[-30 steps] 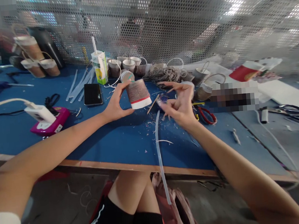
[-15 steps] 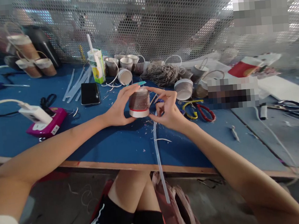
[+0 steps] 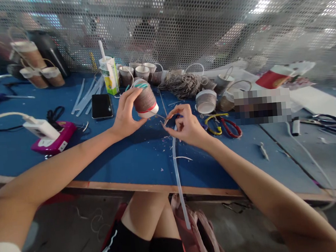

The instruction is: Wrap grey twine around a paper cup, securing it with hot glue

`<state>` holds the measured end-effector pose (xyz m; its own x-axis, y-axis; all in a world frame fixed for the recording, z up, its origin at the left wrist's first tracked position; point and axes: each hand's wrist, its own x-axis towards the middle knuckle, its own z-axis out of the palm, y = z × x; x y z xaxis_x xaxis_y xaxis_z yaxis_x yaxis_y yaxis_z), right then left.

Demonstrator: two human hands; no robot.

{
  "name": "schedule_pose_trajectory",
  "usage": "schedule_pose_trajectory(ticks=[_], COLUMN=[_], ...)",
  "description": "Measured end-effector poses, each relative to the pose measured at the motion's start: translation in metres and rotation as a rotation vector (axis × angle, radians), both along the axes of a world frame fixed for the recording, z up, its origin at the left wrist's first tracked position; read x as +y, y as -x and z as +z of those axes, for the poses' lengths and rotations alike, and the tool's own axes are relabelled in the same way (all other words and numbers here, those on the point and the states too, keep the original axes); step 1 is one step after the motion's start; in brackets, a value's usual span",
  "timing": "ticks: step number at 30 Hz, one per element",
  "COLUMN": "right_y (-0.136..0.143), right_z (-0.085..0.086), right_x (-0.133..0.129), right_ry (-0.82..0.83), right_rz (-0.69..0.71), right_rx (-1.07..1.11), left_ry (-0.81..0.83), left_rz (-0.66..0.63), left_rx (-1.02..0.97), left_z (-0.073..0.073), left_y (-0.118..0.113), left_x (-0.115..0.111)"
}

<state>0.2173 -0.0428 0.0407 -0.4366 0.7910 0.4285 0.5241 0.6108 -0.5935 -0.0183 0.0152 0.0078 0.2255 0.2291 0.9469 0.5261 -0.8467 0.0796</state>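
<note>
Now | left hand point(image 3: 125, 113) grips wrapped cup point(image 3: 144, 99) | right hand point(image 3: 188, 127) pinches, seemingly, cord point(image 3: 162, 103)

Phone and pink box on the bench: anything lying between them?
Head view: black scissors and a short white scrap lie between the phone and the pink box; the rest is bare blue bench.

A brown twine-wrapped cup point(image 3: 144, 101) with a white rim, tilted, raised above the blue table.
</note>
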Motion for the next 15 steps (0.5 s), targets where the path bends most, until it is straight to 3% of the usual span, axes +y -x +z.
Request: schedule_pose_trajectory(ticks=[3, 7, 10, 13, 15], right_y=[0.000, -0.009, -0.027, -0.045, -0.049], right_z=[0.004, 0.016, 0.029, 0.039, 0.041], right_x=[-0.002, 0.000, 0.007, 0.015, 0.017], right_ry=[-0.055, -0.188, -0.080, 0.155, 0.225], right_rz=[-0.046, -0.323, -0.493, -0.428, -0.362], right_rx=[-0.042, -0.143, -0.381, -0.707, -0.819], left_ry=[0.038, 0.056, -0.022, -0.084, -0.072], left_rz=[0.023, 0.096, 0.140, 0.147, 0.130], left_rx=[-0.028, -0.093, -0.183, -0.219, -0.209], left_z=[-0.003, -0.003, -0.002, -0.003, -0.005], left_y=[0.001, 0.003, 0.005, 0.004, 0.004], left_x=[0.003, 0.006, 0.008, 0.011, 0.011])
